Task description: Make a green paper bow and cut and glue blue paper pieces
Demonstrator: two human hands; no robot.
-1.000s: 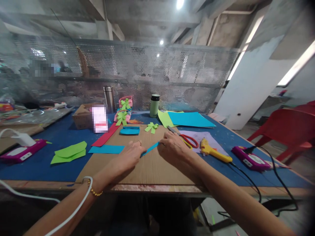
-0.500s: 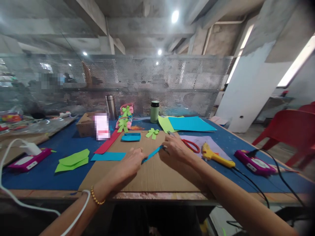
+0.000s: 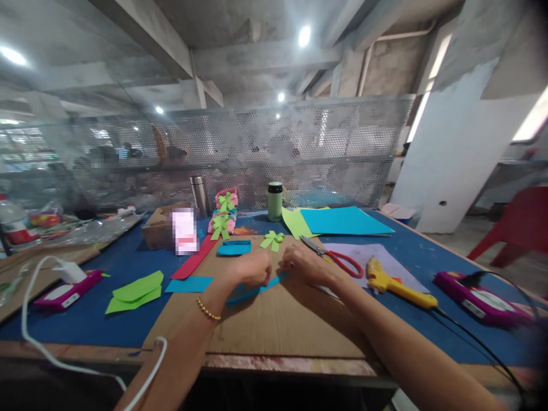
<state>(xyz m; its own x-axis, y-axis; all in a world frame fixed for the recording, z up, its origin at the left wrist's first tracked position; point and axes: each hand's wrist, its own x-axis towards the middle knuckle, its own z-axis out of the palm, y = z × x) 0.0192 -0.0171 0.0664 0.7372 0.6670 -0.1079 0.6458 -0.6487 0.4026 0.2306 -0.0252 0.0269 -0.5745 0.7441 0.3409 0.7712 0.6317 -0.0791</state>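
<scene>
A narrow blue paper strip (image 3: 274, 282) lies slantwise low over the cardboard sheet (image 3: 257, 331); its left part is smeared by motion. My left hand (image 3: 252, 271) is closed, its fingertips pressed to the strip's middle. At the strip's right end, my right hand (image 3: 306, 265) is closed in a pinch on it. Scissors (image 3: 342, 262) with red handles lie just right of my right hand. A folded blue paper piece (image 3: 234, 248) and a green paper bow (image 3: 272, 240) rest beyond my hands. Partly behind my left forearm lies a flat blue strip (image 3: 189, 284).
A yellow glue gun (image 3: 400, 288) with a black cord lies on lilac paper at right. Purple power strips (image 3: 68, 290) flank the work area. Green folded paper (image 3: 136, 292), a red strip (image 3: 196, 260), a cardboard box (image 3: 156, 228), a green tumbler (image 3: 274, 202) and blue sheets (image 3: 349, 221) surround the cardboard.
My left hand has moved right along the strip, closer to my right hand, and part of the strip now shows left of it. The view has shifted slightly.
</scene>
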